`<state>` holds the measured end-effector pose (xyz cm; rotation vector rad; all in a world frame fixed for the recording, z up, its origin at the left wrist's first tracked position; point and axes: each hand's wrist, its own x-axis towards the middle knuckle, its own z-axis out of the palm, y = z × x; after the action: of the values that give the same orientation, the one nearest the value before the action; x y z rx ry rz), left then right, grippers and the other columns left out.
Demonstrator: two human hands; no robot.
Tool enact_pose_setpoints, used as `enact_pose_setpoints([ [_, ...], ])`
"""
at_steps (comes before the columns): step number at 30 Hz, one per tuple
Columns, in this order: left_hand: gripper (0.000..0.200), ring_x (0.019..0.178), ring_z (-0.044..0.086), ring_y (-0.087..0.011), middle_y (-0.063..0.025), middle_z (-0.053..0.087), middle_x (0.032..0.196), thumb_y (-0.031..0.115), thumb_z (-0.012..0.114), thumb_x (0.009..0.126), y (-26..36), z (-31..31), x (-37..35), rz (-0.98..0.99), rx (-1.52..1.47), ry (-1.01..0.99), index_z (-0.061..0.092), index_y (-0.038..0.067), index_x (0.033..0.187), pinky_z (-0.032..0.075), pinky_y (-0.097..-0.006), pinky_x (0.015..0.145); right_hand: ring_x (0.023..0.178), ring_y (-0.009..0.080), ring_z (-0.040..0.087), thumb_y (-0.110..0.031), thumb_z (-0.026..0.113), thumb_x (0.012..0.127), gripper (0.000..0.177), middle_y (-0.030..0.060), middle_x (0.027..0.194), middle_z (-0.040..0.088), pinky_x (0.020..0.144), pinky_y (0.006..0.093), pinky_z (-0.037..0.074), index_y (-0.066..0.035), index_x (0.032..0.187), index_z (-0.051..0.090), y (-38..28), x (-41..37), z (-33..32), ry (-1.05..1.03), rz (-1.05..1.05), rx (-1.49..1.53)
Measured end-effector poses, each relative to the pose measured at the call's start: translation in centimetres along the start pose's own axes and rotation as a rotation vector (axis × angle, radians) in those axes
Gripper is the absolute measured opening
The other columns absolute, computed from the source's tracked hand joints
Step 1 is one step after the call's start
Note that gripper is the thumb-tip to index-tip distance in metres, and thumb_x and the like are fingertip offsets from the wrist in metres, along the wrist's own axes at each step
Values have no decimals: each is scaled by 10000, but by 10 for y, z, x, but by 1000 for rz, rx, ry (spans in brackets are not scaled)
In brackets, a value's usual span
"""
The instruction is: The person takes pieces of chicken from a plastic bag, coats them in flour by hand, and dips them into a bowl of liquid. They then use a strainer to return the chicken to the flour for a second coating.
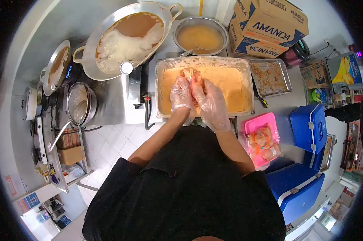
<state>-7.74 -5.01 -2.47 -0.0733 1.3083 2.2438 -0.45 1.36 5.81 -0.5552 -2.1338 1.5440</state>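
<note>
My left hand (181, 94) and my right hand (210, 103) both wear clear plastic gloves. Between them they grip a piece of raw chicken (188, 73), pinkish and pale, with the fingers partly hiding it. They are over a large metal tray (249, 104) filled with tan breading flour (229, 86). Behind the tray stands a metal bowl (225, 34) of yellowish liquid, with a metal utensil resting in it.
A wide pan (83, 56) of foamy brown oil sits back left, near a strainer (78, 98). To the right are a crumb-covered tray (288, 82), a dark-handled tool (263, 102), a pink tray (249, 124) of bagged raw meat, blue coolers (298, 184) and stacked cartons (270, 26).
</note>
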Motion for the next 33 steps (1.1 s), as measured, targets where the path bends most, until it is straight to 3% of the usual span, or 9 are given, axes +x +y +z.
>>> enact_pose_setpoints([
  [3, 619, 1236, 494, -216, -117, 495, 1384, 487, 332, 1030, -4, -3, 6, 14, 63, -112, 272, 93, 1503, 409, -319, 1028, 741, 304, 604, -302, 471, 1008, 375, 195, 809, 638, 716, 383, 473, 48, 1024, 604, -8, 2, -13, -96, 124, -58],
  [5, 443, 912, 586, -151, -90, 617, 1063, 353, 482, 1015, 4, 2, 8, 282, 602, 3, 450, 41, 1327, 513, -327, 763, 764, 329, 607, -294, 469, 1008, 368, 211, 838, 640, 735, 382, 475, 47, 1058, 600, -8, 3, -16, -94, 185, -49],
  [8, 536, 968, 608, -231, -142, 623, 1082, 363, 528, 975, 21, 4, 6, 205, 1022, -51, 390, 33, 1374, 489, -366, 838, 806, 303, 633, -299, 454, 1016, 356, 234, 857, 620, 743, 400, 474, 31, 1074, 575, 22, 4, -15, 16, -3, 74],
  [14, 681, 1095, 577, -415, -245, 602, 1179, 310, 576, 907, 5, -9, 13, 342, 1144, -256, 266, 71, 1464, 438, -493, 938, 935, 421, 599, -257, 485, 1002, 330, 265, 1009, 618, 828, 444, 473, 35, 1128, 571, 20, 1, -21, -59, 63, -153],
  [16, 697, 1087, 578, -420, -245, 600, 1181, 297, 582, 897, 7, -9, 16, 335, 1168, -250, 251, 88, 1474, 439, -498, 937, 955, 434, 587, -188, 523, 972, 252, 257, 990, 618, 826, 462, 470, 14, 1113, 578, 29, -2, -18, 30, -262, -146],
  [19, 714, 1089, 575, -428, -245, 597, 1182, 273, 584, 883, 18, -4, 14, 245, 1201, -258, 234, 113, 1485, 439, -503, 936, 937, 426, 594, -124, 549, 941, 214, 250, 968, 621, 806, 479, 464, 5, 1110, 571, 29, -1, -19, 22, -292, -195],
  [27, 661, 1149, 535, -450, -281, 575, 1195, 275, 535, 896, -5, -10, 22, 288, 890, -290, 243, 135, 1472, 436, -511, 938, 917, 447, 575, -188, 496, 971, 228, 264, 950, 606, 787, 481, 459, 12, 1059, 561, 26, 10, -22, -62, -139, -291],
  [30, 627, 1151, 526, -463, -288, 562, 1208, 362, 480, 926, 4, -21, 28, 334, 1221, -331, 259, 86, 1443, 426, -522, 948, 921, 450, 573, -185, 500, 967, 221, 265, 959, 604, 785, 477, 464, 4, 1065, 559, 27, 12, -25, -91, -92, -305],
  [33, 612, 1145, 527, -465, -293, 558, 1211, 411, 427, 941, 20, -12, 23, 39, 1273, -370, 277, 53, 1415, 422, -523, 950, 929, 449, 574, -135, 515, 945, 198, 261, 977, 605, 793, 476, 469, -2, 1086, 554, 36, 9, -26, -106, -157, -265],
])
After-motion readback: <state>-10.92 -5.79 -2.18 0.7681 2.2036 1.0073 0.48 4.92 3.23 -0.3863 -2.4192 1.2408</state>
